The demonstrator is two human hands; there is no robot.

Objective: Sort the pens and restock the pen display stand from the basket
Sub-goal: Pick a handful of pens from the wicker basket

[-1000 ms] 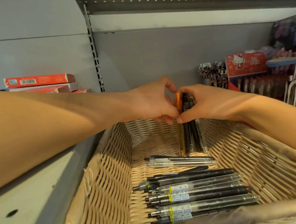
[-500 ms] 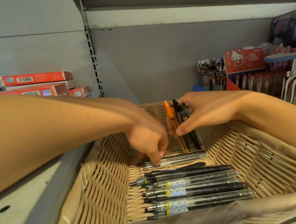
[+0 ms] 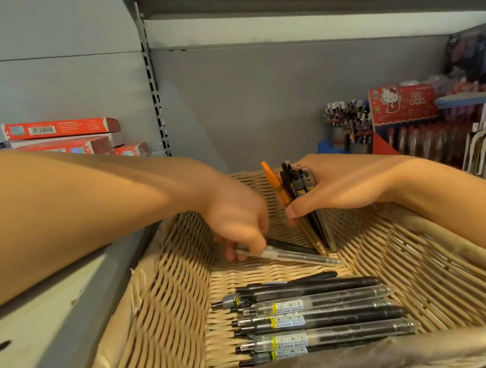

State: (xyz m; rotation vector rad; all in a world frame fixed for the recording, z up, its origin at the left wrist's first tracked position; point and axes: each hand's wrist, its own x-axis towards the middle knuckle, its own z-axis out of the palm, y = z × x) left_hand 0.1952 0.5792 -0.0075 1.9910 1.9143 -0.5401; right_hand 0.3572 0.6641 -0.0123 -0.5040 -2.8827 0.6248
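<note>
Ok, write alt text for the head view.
A person's left hand picks a clear pen from a wicker basket while the right hand holds a bundle of pens upright. More pens lie in the basket.

head: forward-down | close over basket (image 3: 169, 294) | single view

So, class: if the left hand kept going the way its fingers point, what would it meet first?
Its left hand points down, already pinching a clear pen. Just beyond lies the basket floor, though depth is hard to judge.
</note>
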